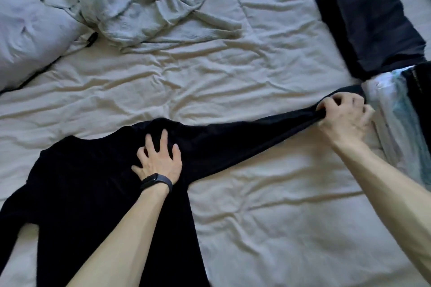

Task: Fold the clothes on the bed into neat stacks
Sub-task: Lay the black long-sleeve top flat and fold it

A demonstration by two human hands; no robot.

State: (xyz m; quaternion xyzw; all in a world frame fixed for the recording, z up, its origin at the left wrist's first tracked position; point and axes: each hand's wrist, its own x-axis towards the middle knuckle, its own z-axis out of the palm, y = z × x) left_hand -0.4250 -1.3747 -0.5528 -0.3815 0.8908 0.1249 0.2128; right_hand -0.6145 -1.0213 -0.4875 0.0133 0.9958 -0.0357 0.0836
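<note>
On the bed (268,221), black long-sleeved top (88,179)

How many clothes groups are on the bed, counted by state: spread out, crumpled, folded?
Spread out: 1, the shirt
Crumpled: 1, the grey heap
Folded: 2, the dark stack and the mixed stack
Total: 4
</note>
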